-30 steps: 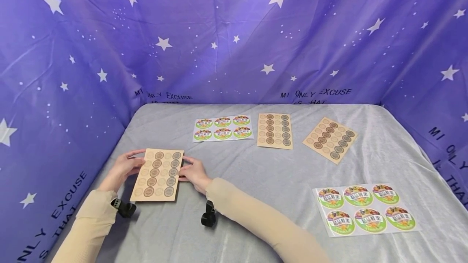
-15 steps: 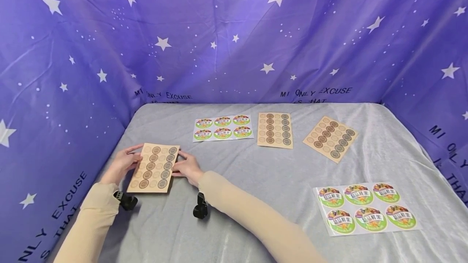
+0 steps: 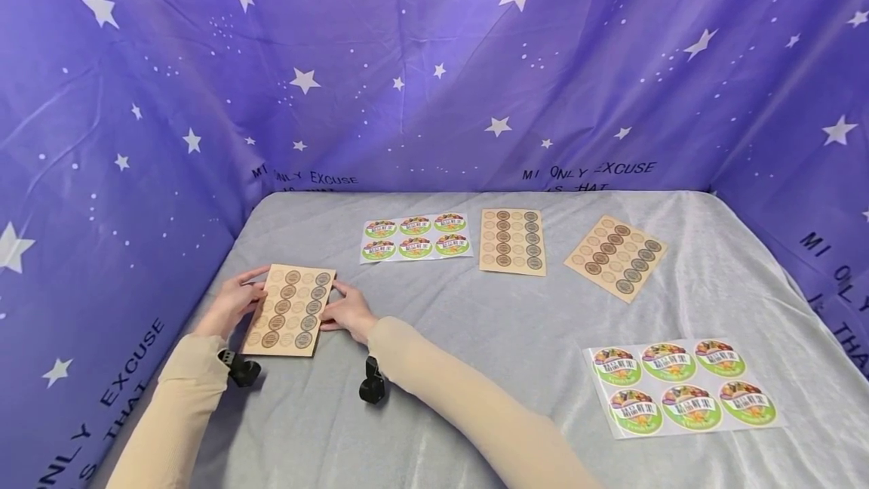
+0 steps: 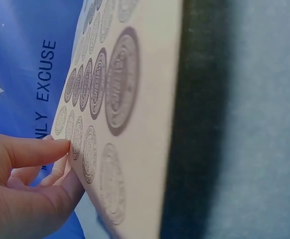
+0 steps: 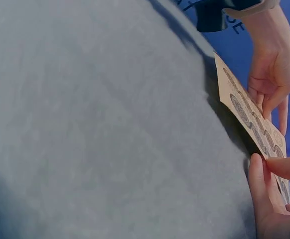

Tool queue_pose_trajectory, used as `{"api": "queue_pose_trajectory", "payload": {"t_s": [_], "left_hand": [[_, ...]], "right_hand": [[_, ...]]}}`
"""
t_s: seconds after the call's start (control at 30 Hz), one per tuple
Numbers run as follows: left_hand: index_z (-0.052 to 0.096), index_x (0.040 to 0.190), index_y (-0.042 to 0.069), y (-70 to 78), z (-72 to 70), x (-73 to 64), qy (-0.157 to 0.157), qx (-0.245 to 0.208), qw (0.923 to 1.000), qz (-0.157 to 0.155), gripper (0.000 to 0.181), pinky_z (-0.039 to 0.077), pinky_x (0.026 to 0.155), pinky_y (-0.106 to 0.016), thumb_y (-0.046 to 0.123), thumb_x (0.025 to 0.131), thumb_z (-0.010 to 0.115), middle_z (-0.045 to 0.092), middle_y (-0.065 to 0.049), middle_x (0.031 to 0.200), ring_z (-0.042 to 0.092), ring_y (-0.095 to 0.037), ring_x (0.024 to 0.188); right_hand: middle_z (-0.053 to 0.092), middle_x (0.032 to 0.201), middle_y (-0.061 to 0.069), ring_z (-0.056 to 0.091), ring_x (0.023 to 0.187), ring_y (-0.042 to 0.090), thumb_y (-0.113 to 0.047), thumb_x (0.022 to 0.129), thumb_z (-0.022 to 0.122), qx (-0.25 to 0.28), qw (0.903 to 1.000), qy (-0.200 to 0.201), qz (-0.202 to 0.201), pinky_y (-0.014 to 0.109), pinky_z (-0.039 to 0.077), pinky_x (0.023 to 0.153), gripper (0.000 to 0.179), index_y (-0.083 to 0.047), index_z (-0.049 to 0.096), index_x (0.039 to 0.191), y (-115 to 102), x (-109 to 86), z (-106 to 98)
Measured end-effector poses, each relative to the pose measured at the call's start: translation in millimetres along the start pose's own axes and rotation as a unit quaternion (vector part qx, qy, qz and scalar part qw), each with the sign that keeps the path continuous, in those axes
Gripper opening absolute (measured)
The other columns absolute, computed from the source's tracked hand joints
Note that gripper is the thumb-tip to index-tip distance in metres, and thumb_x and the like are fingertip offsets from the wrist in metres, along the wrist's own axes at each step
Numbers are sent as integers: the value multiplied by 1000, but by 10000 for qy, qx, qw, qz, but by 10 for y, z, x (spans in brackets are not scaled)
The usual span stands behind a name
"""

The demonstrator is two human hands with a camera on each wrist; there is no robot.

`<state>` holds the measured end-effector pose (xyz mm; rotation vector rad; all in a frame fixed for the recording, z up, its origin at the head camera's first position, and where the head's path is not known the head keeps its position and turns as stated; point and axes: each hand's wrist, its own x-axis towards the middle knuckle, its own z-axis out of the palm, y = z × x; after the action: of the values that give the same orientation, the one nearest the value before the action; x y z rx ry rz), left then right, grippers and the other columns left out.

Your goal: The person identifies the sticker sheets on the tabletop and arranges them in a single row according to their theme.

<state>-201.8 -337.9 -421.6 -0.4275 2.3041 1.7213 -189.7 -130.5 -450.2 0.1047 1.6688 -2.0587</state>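
Observation:
A brown kraft sticker sheet (image 3: pixel 290 311), printed with rows of round seals, is held a little above the grey cloth at the table's left. My left hand (image 3: pixel 232 303) pinches its left edge. In the left wrist view, the thumb of that hand (image 4: pixel 28 184) lies on the printed face and the other fingers go behind the sheet (image 4: pixel 152 114). My right hand (image 3: pixel 349 313) pinches the opposite edge between thumb and fingers, as the right wrist view shows of this hand (image 5: pixel 279 196). A dark shadow lies under the sheet's near edge.
A white sheet of fruit stickers (image 3: pixel 416 238) lies at the back. Beside it are a kraft sheet (image 3: pixel 512 241) and another, turned askew (image 3: pixel 615 258). A second fruit sticker sheet (image 3: pixel 686 389) lies at the front right. Purple star-printed curtains (image 3: pixel 407 59) surround the table.
Both hands have moved the kraft sticker sheet slightly away from me and to the left, mostly in the first half second. The grips look the same, and the other sheets have stayed put.

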Motion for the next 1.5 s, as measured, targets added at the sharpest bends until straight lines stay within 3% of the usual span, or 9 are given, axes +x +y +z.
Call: {"api": "queue_pose_trajectory", "payload": {"t_s": [0.27,0.5,0.63,0.8,0.9,1.0,1.13,1.27,1.5], "left_hand": [[22,139,0,-24,10,27,62,-27,10000,11,60,47,63,-17,-9,83,42,59,14,79,56,0,69],[26,136,-3,-59,28,56,293,123,9994,117,56,47,62,-16,-7,83,45,59,11,80,55,1,68],[30,134,-5,-74,8,33,534,271,9979,237,53,49,62,-15,-1,85,49,59,11,78,55,4,66],[37,130,-9,-67,-10,-10,789,346,9956,369,49,51,64,-15,5,85,53,58,11,76,56,5,67],[47,124,-5,-150,-36,57,1016,364,9928,522,44,50,62,-13,10,83,56,56,13,77,55,5,68],[54,117,-1,-304,-70,223,1312,551,9870,753,39,48,58,-12,17,83,60,54,17,77,52,7,67],[56,114,0,-467,-79,426,1547,1129,9725,1329,38,48,56,-14,22,84,60,55,18,77,53,8,67],[57,114,1,-480,-16,464,1530,1224,9648,1751,41,48,56,-15,25,81,63,58,14,79,54,4,68],[56,117,2,-325,160,326,1020,731,9765,1755,41,47,52,-16,18,80,63,60,12,87,56,-1,64]], "right_hand": [[63,75,20,60,56,19,20,69,56,-542,9982,31,-268,30,55,58,73,-5,35,135,15,14,-8],[64,70,15,63,57,21,15,70,58,-1241,9908,155,-522,25,54,52,65,0,40,131,47,18,-23],[66,75,17,64,64,24,10,73,59,-1421,9880,-24,-608,24,54,54,57,4,42,127,25,-30,-58],[64,87,22,63,77,29,7,77,57,-1217,9906,-336,-517,28,55,61,43,7,48,120,-45,-122,-198],[64,90,22,62,80,30,6,78,56,-1207,9906,-430,-474,30,55,63,38,5,52,116,-83,-153,-309],[63,91,22,61,84,33,4,80,56,-1310,9891,-513,-442,33,55,65,36,4,53,116,-132,-179,-420],[63,94,22,60,87,34,3,81,56,-1400,9873,-593,-464,35,54,68,35,4,53,116,-187,-207,-561],[62,96,22,60,87,34,2,82,55,-1492,9857,-612,-485,35,54,69,35,4,53,117,-243,-230,-689],[62,93,20,60,87,33,-1,83,56,-1722,9814,-540,-648,34,54,70,34,4,53,116,-327,-277,-902]]}}
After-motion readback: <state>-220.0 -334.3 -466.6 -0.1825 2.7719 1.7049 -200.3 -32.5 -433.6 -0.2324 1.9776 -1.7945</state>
